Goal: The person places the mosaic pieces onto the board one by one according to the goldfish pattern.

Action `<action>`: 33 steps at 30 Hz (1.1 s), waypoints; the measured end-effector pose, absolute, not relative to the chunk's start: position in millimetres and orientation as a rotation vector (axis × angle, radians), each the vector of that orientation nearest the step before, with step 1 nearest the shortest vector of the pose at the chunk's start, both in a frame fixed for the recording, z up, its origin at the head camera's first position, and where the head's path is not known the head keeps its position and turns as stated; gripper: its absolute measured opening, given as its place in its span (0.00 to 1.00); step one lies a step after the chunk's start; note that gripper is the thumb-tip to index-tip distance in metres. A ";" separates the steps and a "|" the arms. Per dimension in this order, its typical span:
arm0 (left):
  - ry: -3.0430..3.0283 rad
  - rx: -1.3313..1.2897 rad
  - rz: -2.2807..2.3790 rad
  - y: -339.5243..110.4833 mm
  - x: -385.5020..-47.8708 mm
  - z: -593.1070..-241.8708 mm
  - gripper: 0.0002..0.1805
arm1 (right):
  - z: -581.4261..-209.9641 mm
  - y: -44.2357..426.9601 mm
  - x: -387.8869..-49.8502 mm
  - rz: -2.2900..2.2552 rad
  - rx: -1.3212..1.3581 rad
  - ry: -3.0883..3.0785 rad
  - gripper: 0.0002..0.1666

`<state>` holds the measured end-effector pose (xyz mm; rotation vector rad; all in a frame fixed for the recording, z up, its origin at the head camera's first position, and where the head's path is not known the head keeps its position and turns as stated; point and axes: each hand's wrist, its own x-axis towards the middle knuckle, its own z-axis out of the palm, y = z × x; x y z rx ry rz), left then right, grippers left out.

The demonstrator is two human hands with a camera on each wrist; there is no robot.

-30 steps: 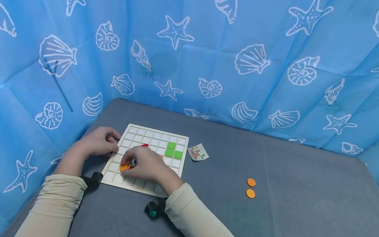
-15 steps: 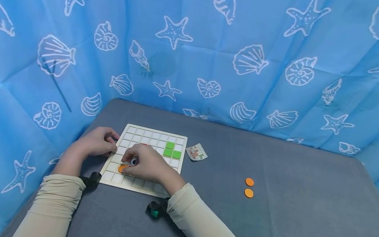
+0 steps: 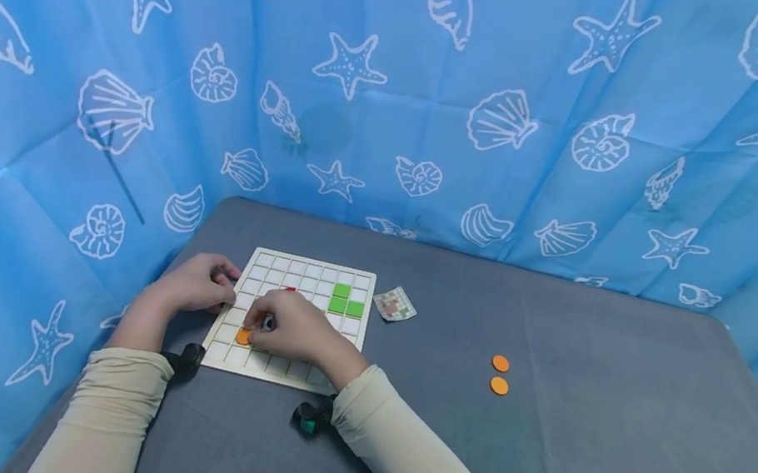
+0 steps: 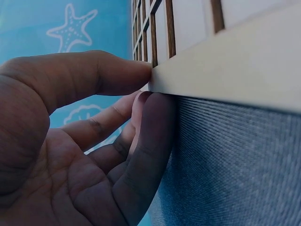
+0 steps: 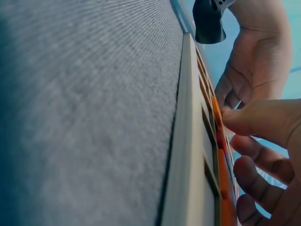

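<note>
A white grid board with a pale frame lies on the grey table. My left hand holds its left edge, the thumb on the rim and the index finger beneath it. Over the lower left of the grid is my right hand, its fingers at an orange disc. Close up in the right wrist view, the thumb touches that disc's edge, and red and orange pieces sit in nearby cells. My right hand covers most of the middle cells in the head view.
Several green squares sit in the board's upper right. Just right of the board lies a small patterned card. Two more orange discs rest farther right on the table. A blue curtain hangs behind.
The orange disc under my right fingers has shifted slightly left and down and now lies flatter on the board. My left hand stays at the board's edge.
</note>
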<state>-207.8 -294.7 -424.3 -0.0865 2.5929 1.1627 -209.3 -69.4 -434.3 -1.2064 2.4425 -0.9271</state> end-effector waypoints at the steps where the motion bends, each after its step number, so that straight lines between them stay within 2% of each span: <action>1: 2.594 -0.087 1.162 -295.0 -208.0 -424.1 0.26 | -433.4 -68.6 -209.2 -0.931 -1.208 2.441 0.04; 6: 2.589 -0.091 1.172 -294.4 -208.6 -424.5 0.26 | -426.7 -56.5 -209.1 -0.970 -1.208 2.431 0.05; 11: 2.593 -0.117 1.165 -291.1 -210.1 -426.1 0.27 | -416.4 -21.9 -216.0 -1.006 -1.197 2.480 0.07; 19: 2.603 -0.122 1.157 -294.8 -210.1 -426.9 0.27 | -402.3 70.1 -221.1 -1.092 -1.032 2.573 0.11; 33: 2.605 -0.129 1.149 -293.1 -208.9 -426.7 0.27 | -422.0 224.0 -187.1 -1.150 -0.849 2.734 0.09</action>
